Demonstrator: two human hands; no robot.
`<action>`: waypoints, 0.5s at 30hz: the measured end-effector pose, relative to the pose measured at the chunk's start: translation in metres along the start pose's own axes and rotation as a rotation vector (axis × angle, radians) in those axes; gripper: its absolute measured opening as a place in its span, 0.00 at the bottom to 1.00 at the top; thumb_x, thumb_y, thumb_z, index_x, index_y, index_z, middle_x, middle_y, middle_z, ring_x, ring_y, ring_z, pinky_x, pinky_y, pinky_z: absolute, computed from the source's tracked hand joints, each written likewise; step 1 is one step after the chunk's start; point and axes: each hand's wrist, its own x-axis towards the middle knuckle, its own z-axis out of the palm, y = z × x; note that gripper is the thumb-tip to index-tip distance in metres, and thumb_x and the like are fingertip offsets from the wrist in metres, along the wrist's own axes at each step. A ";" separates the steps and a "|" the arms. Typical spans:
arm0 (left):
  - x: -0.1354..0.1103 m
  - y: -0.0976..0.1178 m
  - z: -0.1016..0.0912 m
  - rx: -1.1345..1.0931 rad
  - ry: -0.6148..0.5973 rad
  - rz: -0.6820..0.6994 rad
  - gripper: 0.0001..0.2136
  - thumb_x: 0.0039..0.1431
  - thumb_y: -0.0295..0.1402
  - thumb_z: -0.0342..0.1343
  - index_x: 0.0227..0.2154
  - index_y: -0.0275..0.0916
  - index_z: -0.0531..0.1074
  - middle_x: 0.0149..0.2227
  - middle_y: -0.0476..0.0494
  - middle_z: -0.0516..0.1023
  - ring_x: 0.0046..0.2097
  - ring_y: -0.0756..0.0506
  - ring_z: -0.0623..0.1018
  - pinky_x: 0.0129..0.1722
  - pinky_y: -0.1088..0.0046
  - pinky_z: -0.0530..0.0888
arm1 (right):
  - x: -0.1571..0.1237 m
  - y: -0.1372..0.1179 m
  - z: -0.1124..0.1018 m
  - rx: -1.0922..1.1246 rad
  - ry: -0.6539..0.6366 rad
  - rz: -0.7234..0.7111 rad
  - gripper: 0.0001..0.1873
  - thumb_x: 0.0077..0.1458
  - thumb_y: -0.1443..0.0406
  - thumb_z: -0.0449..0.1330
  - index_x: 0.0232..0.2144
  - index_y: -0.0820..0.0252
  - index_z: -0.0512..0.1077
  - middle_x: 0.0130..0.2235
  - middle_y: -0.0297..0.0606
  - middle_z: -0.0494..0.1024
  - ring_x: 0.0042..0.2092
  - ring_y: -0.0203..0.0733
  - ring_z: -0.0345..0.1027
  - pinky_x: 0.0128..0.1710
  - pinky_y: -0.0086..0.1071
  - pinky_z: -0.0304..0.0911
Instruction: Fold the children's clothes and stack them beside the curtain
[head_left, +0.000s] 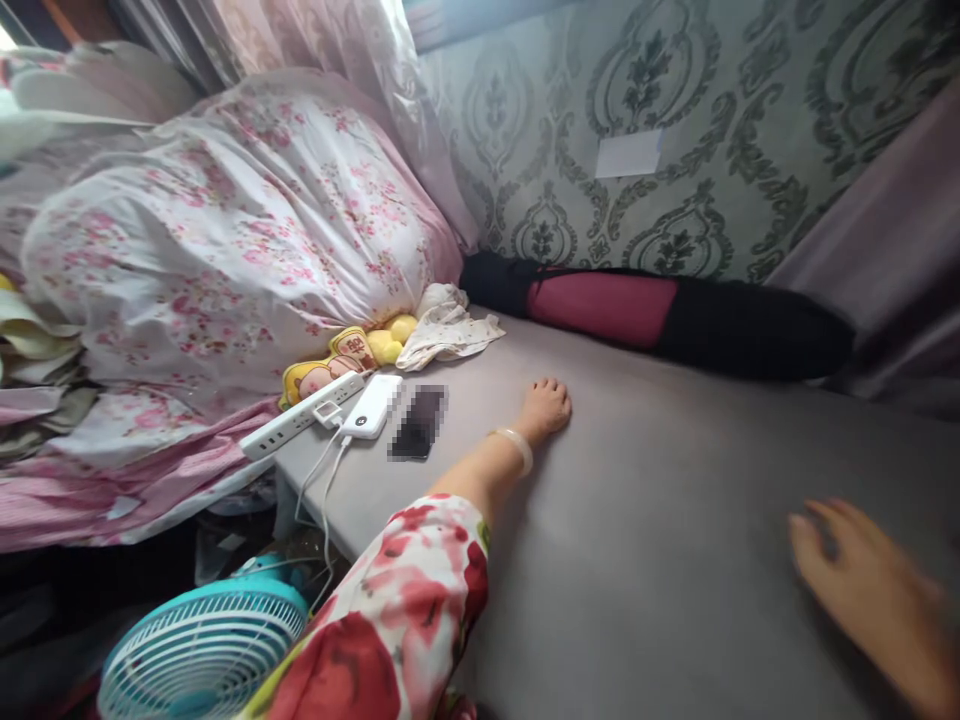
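Note:
My left hand (544, 408) rests palm down on the grey bed sheet (675, 520), fingers pointing away and holding nothing. A pale bangle (516, 447) circles that wrist, and the sleeve is red-flowered. A dark phone (419, 422) lies just left of this hand. My right hand (870, 590) hovers low over the sheet at the lower right, a little blurred, with its fingers stretched out and nothing in them.
A white power bank (371, 406) and a white power strip (300, 417) with cables sit by the phone. Flowered bedding (225, 230) is piled on the left. A black and maroon roll (660, 312) lies along the patterned wall. A turquoise fan (202, 650) stands below the bed edge.

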 end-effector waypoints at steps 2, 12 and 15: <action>0.004 -0.006 -0.007 -0.041 -0.029 0.015 0.15 0.65 0.36 0.45 0.45 0.34 0.72 0.51 0.34 0.73 0.53 0.41 0.71 0.55 0.64 0.64 | 0.002 -0.040 0.034 0.022 -0.132 -0.048 0.27 0.62 0.56 0.43 0.50 0.68 0.72 0.56 0.60 0.69 0.60 0.57 0.61 0.57 0.48 0.58; 0.021 -0.100 -0.059 -0.245 0.111 -0.259 0.19 0.66 0.35 0.41 0.36 0.32 0.78 0.34 0.43 0.80 0.37 0.47 0.76 0.38 0.75 0.70 | -0.013 -0.140 0.058 -0.119 -0.260 -0.095 0.36 0.64 0.54 0.32 0.60 0.71 0.62 0.64 0.52 0.61 0.65 0.54 0.51 0.63 0.56 0.44; 0.007 -0.147 -0.081 -0.221 0.222 -0.466 0.17 0.64 0.32 0.43 0.36 0.32 0.77 0.36 0.37 0.80 0.40 0.43 0.77 0.41 0.71 0.70 | -0.014 -0.142 0.055 -0.145 -0.254 -0.096 0.36 0.64 0.54 0.31 0.60 0.71 0.62 0.64 0.52 0.61 0.65 0.53 0.51 0.63 0.55 0.44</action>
